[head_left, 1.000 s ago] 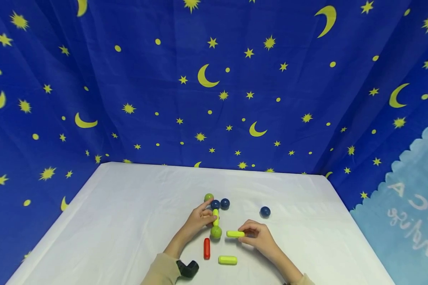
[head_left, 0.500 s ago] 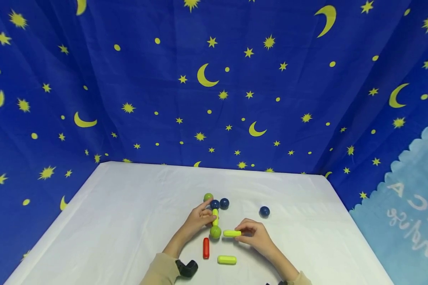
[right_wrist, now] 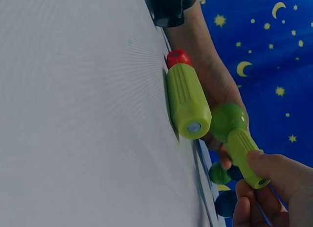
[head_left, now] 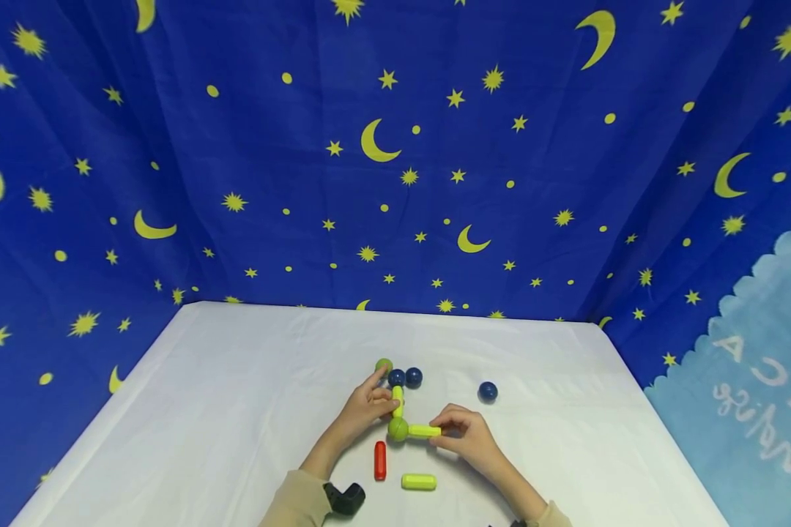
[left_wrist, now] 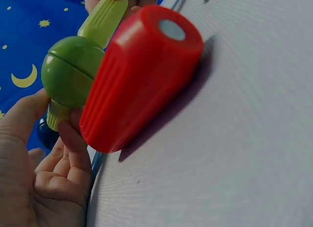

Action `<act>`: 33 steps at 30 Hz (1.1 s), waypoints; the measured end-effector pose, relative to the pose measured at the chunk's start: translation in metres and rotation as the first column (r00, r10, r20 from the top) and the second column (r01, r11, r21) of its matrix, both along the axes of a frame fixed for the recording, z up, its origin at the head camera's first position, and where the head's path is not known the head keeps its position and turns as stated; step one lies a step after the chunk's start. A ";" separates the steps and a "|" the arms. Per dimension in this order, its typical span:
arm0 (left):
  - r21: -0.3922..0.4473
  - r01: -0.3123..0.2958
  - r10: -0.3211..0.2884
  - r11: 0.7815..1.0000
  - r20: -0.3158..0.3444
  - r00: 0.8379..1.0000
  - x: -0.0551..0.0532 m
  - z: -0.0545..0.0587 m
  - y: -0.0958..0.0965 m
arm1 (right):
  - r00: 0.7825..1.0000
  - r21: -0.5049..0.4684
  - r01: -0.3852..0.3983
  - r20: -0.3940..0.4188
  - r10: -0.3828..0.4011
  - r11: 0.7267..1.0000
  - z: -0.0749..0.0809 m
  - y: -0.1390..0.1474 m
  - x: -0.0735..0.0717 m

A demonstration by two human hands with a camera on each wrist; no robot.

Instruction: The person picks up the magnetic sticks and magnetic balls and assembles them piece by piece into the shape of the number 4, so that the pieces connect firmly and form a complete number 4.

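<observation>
My left hand [head_left: 367,405] pinches a yellow-green magnetic rod [head_left: 398,401] between thumb and fingers. A dark blue ball [head_left: 397,378] sits at the rod's far end, a green ball [head_left: 398,429] at its near end. With thumb and fingertips my right hand [head_left: 469,435] grips a second yellow-green rod [head_left: 425,432], whose left end meets the near green ball, forming an L shape. The right wrist view shows this rod [right_wrist: 243,156] against the ball [right_wrist: 228,122]. My left index finger reaches to another green ball [head_left: 384,365] behind.
Nearer me on the white table [head_left: 250,380] lie a red rod [head_left: 380,461] and a loose yellow-green rod [head_left: 418,481]. One blue ball [head_left: 414,377] stands beside the built piece, another blue ball [head_left: 488,391] farther right. Star-patterned blue cloth [head_left: 303,183] hangs behind.
My right hand has moved left with its rod, and the gap to the near green ball has closed. The left hand keeps its hold, nearly still.
</observation>
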State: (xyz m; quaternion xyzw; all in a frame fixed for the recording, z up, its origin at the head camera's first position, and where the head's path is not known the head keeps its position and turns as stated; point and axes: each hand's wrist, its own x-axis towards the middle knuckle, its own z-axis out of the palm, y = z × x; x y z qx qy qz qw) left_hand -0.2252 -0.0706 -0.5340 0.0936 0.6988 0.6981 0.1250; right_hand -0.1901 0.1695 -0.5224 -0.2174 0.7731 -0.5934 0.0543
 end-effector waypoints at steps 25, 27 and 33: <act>-0.006 -0.017 0.017 1.000 -0.006 1.000 -0.001 0.001 0.002 | 0.998 -0.037 0.057 -0.035 -0.059 0.998 -0.006 -0.006 0.000; -0.006 -0.018 0.018 1.000 -0.006 1.000 0.000 0.000 0.002 | 0.998 -0.038 0.050 -0.045 -0.051 0.998 -0.006 -0.006 0.000; -0.106 0.004 -0.014 0.994 -0.093 0.996 0.001 -0.002 0.004 | 0.998 -0.028 0.039 -0.049 -0.040 0.999 -0.006 -0.005 0.002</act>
